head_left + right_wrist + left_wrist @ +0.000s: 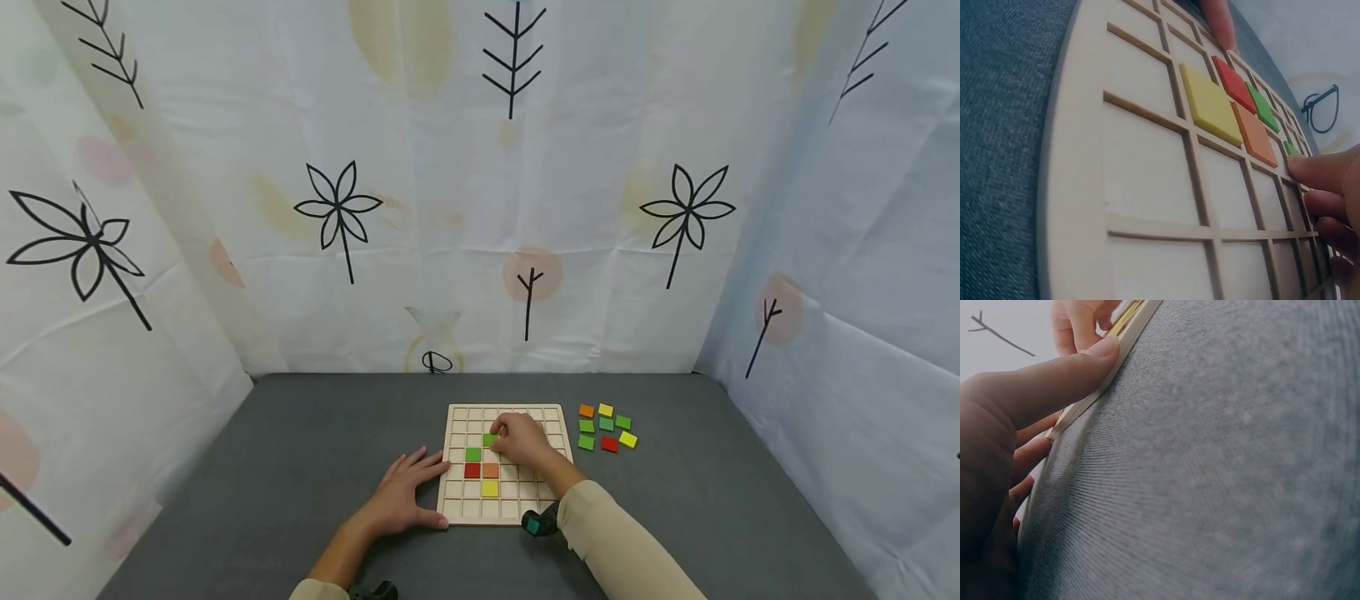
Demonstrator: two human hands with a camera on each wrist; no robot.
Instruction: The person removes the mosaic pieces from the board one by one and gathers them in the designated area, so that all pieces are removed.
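Observation:
A wooden grid board (500, 524) lies on the dark grey table. In its squares sit a green tile (472, 454), a red tile (472, 471), an orange tile (490, 471) and a yellow tile (490, 488). My right hand (522, 437) reaches over the board's middle and pinches another green tile (489, 439) between thumb and fingertips, up and to the right of the first green one. Along the left edge, my left hand (405, 493) rests with fingers spread; its thumb (1100, 353) touches the near corner of the frame.
Right of the board lies a loose group of tiles: several green ones (587, 443), two yellow (627, 439), one red (610, 444) and one orange (587, 411). White patterned cloth (450, 317) hangs behind the table and at both sides. A dark wrist device (540, 521) overhangs the board's near right corner.

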